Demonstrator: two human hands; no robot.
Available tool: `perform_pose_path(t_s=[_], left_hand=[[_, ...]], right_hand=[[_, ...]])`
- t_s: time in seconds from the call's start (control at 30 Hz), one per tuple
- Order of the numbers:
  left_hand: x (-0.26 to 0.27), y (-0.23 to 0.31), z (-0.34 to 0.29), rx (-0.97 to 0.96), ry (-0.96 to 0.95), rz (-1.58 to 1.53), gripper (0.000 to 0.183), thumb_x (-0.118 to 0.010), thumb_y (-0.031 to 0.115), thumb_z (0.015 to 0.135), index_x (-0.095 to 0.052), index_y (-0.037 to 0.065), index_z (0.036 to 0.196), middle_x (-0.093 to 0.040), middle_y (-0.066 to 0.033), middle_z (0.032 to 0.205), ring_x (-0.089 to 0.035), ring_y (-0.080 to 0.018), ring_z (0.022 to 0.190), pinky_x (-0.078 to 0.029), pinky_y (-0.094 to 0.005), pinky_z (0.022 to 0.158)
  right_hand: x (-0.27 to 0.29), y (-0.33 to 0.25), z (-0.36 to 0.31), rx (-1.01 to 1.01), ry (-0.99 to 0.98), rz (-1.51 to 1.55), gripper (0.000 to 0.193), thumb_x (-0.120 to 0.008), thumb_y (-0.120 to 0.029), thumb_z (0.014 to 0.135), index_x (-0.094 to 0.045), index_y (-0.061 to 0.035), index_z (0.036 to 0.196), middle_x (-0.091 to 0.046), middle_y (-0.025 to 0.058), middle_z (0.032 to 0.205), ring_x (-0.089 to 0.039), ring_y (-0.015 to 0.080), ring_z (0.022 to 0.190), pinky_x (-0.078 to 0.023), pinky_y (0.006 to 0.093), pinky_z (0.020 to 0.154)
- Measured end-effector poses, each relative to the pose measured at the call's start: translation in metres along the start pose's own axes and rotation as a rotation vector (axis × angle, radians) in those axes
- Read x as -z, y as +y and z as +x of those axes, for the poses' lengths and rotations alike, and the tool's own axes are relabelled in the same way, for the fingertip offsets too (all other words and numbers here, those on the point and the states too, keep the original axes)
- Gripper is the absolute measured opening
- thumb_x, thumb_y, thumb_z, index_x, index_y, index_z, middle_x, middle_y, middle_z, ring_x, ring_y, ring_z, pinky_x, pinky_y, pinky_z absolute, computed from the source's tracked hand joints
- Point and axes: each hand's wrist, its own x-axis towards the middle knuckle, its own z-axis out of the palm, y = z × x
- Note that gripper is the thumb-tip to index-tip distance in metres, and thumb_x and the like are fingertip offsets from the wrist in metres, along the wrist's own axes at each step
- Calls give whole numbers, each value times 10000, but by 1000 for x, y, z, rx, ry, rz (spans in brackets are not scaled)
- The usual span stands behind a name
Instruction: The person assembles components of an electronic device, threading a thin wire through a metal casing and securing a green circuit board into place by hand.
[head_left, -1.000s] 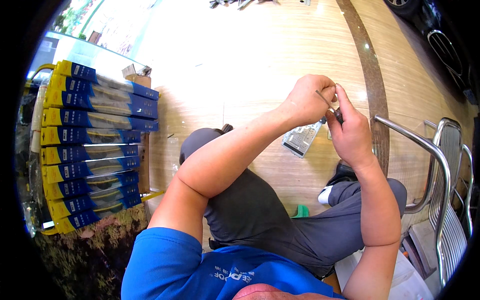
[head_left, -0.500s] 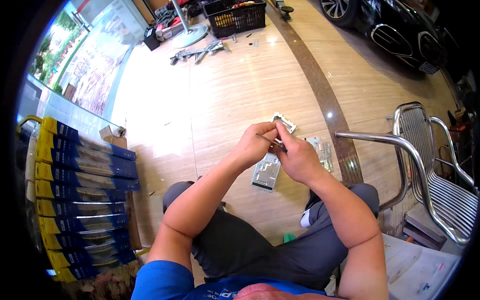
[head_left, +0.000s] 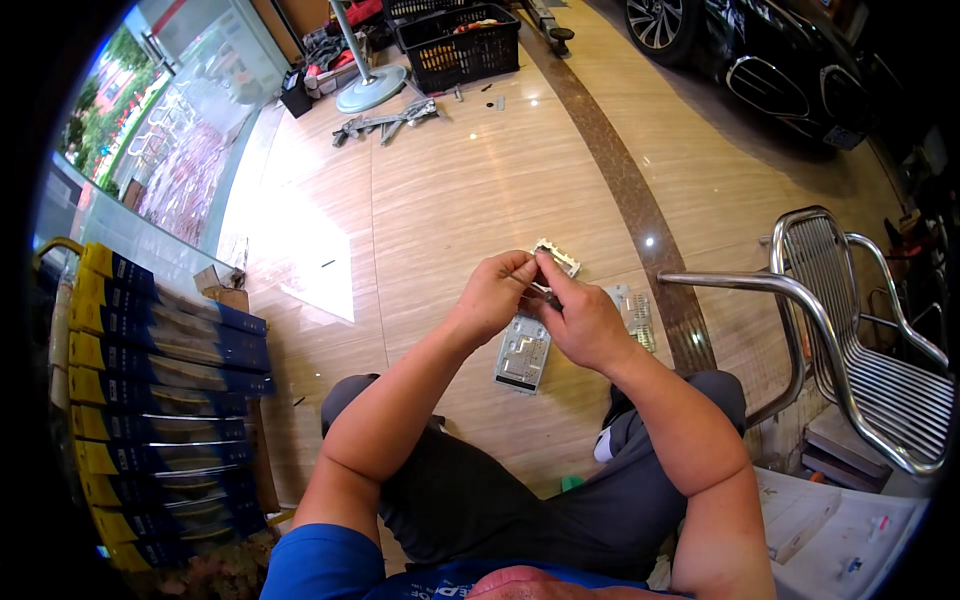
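My two hands meet at chest front over the floor, fingertips pinched together. In them is a small thin dark piece, mostly covered by the fingers; its kind I cannot make out. My left hand closes on one side of it, and my right hand closes on the other with thumb and forefinger. Just beyond the fingertips shows a white rectangular frame part; whether a hand touches it I cannot tell. Below the hands lies a flat metal housing with cutouts and a dark edge strip. A perforated metal plate lies right of my right hand.
Blue and yellow packages hang on a rack at left. A steel chair stands at right, beside a white tray. Farther off are a black basket, a stand base, metal brackets and a black car.
The whole view has shifted slightly. Both hands stay together at the small piece, with the fingers moved a little; the thin dark piece shows less clearly than before.
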Motion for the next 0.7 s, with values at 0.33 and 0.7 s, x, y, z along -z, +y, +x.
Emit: perform_pose_path(t_s=[0.33, 0.7], left_hand=[[9, -3, -5, -4, 85, 44, 261, -504, 201, 985, -603, -39, 1009, -658, -94, 865, -634, -150, 755, -524, -273, 697], [12, 1, -12, -48, 124, 56, 222, -489, 155, 961, -602, -34, 991, -656, -98, 896, -643, -169, 791, -520, -287, 714]], right_hand=[[5, -19, 4, -116, -79, 72, 501, -633, -183, 883, -470, -8, 1323, -657, 233, 964, -659, 380, 855, -528, 419, 720], [-5, -5, 5, 52, 100, 82, 293, -535, -102, 892, -545, -33, 1177, -646, 171, 915, -638, 357, 811, -517, 434, 676]])
